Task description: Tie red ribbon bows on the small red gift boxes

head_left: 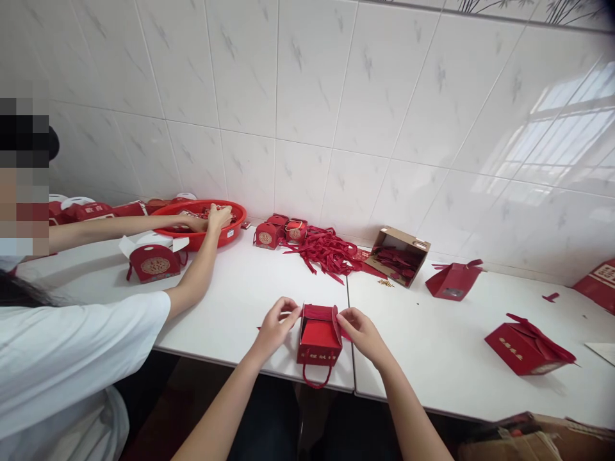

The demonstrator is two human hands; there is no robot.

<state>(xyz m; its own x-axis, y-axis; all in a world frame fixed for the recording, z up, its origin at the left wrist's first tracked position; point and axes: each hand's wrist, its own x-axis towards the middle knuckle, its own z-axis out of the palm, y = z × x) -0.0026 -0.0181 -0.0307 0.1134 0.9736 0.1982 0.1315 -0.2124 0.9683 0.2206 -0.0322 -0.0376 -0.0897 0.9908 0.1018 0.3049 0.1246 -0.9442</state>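
Two bare hands meet at a red box point(319, 339), which stands at the near edge of the white table point(250, 314), its top open and a cord handle point(317, 384) looping down at 6 o'clock. The left hand point(278, 328), at the box's 10 o'clock, has its thumb and fingertips drawn close at the upper left edge; the right hand point(361, 330), at 2 o'clock, sets its thumb against the right side panel with the other fingers curled. Whether either is clamped on the card, I cannot tell. Seen from that box, a heap of red ribbons point(324, 250) lies at 12 o'clock and a cluster of small red boxes point(268, 235) at 11. At 2 o'clock a brown carton point(419, 244) lies tipped on its side with dark red pieces inside. A peaked red box point(451, 282) stands between 2 and 3, and another tied red box point(521, 349) at 3. At 10 o'clock, a co-worker's hands point(220, 216) reach into an orange-red basin point(225, 238); a box with white flaps point(154, 262) stands just beside it.
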